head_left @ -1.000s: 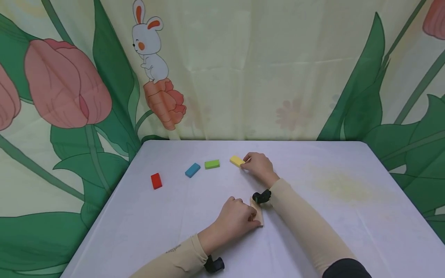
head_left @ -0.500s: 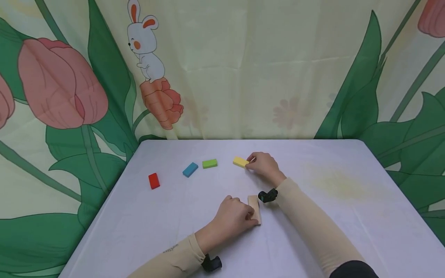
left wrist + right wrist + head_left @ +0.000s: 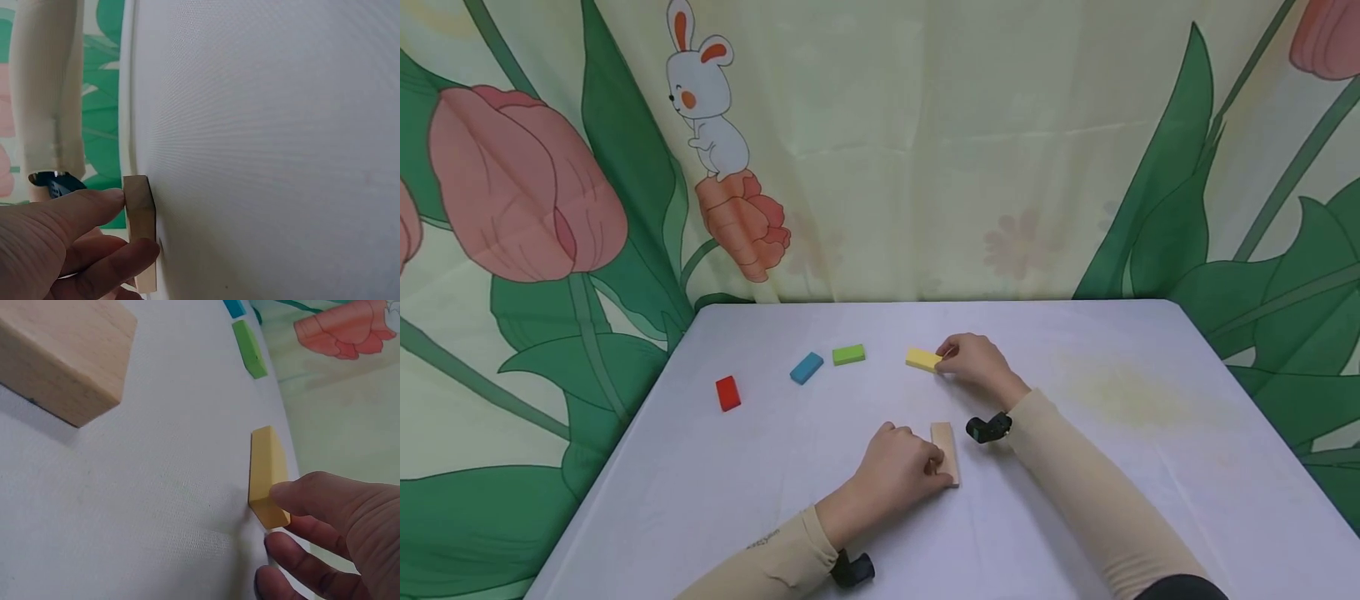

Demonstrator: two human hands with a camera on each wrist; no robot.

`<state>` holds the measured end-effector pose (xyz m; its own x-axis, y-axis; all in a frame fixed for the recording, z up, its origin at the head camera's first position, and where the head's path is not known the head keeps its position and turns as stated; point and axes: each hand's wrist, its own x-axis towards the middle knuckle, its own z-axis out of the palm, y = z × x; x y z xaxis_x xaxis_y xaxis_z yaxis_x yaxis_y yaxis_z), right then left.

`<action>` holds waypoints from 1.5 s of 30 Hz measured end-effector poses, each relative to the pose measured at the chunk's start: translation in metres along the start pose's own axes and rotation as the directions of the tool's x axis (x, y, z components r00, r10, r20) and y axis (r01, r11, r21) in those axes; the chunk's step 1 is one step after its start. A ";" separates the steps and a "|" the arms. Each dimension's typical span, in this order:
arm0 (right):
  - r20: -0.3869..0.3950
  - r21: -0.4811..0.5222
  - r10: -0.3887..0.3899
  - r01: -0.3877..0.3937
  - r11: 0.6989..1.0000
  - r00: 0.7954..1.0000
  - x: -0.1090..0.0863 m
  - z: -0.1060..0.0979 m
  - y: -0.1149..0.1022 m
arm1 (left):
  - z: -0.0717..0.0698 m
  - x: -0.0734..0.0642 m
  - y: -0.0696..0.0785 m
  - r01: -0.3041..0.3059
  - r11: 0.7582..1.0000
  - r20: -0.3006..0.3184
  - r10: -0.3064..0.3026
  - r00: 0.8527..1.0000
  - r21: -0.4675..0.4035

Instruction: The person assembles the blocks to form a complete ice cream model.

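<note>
My right hand [image 3: 976, 364] pinches the right end of a yellow wooden block [image 3: 922, 359], which lies flat on the white table. In the right wrist view, the thumb presses on the yellow block [image 3: 267, 472] and the fingers are partly hidden behind its end. Nearer the front, my left hand [image 3: 891, 468] grips a plain wooden block [image 3: 947, 450] by its near end. The left wrist view has the thumb at one edge of the plain wooden block [image 3: 141, 206] and a finger across its lower part. A green block [image 3: 848, 355] lies left of the yellow one.
Farther left on the table [image 3: 1097, 467] lie a blue block [image 3: 807, 367] and a red block [image 3: 727, 392]. Behind the table's far edge hangs a curtain [image 3: 955, 150] printed with tulips and a rabbit. Black wrist cameras sit on both sleeves.
The yellow block has slid a little right and nearer with my right hand, and turned to lie more crosswise. My left hand stays on the plain block. The head view has shifted slightly.
</note>
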<state>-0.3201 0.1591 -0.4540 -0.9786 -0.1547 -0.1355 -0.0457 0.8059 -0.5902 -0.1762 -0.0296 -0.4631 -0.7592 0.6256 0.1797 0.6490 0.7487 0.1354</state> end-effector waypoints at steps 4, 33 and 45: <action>0.011 0.038 -0.006 0.006 0.999 1.000 -0.002 -0.001 0.002 | -0.001 0.001 0.000 0.005 1.000 0.010 -0.005 1.000 0.011; 0.072 0.068 -0.007 0.003 0.998 0.997 -0.025 -0.002 0.015 | -0.006 0.007 -0.018 0.078 0.960 0.201 -0.023 0.979 -0.268; 0.080 0.111 -0.015 0.006 0.994 0.997 -0.031 0.003 0.023 | -0.013 0.018 -0.050 0.302 0.754 0.250 -0.187 0.950 -0.584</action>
<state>-0.2906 0.1807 -0.4654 -0.9588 -0.2118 -0.1894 -0.0292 0.7365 -0.6759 -0.2215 -0.0583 -0.4534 -0.8548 0.5095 -0.0985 0.2889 0.6250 0.7252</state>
